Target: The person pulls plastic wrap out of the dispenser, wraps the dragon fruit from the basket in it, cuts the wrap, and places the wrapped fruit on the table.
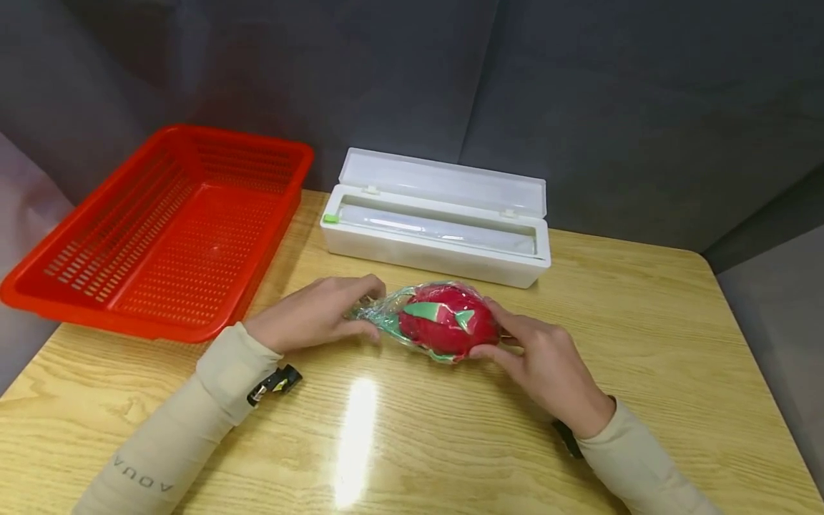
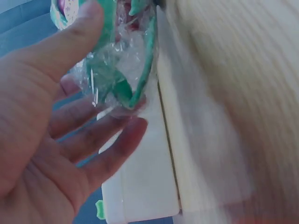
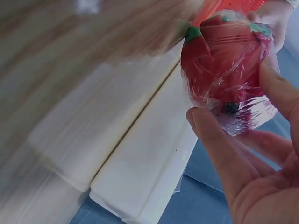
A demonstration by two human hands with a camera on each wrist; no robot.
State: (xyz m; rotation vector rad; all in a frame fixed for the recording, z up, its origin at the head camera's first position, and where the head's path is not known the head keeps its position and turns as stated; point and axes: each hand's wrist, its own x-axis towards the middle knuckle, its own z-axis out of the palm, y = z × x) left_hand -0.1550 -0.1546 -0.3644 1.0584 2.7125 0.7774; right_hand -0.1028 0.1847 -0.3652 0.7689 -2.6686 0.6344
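A red dragon fruit (image 1: 444, 320) with green scales, wrapped in clear plastic film, is held between both hands above the table. Its leafy tail end points left. My left hand (image 1: 322, 311) is at that end, thumb on one side and fingers on the other, around the green tips and crinkled film (image 2: 112, 84). My right hand (image 1: 541, 357) grips the rounded right end between thumb and fingers. In the right wrist view, the film is gathered and creased over the end of the fruit (image 3: 224, 65) nearest the right hand (image 3: 252, 168).
Behind the fruit stands a white cling film box (image 1: 425, 257) with its lid (image 1: 444, 179) raised, a film roll (image 1: 438, 227) inside and a green tab (image 1: 331, 218) on its left. A red perforated basket (image 1: 257, 279) sits at the left on the wooden table (image 1: 644, 315).
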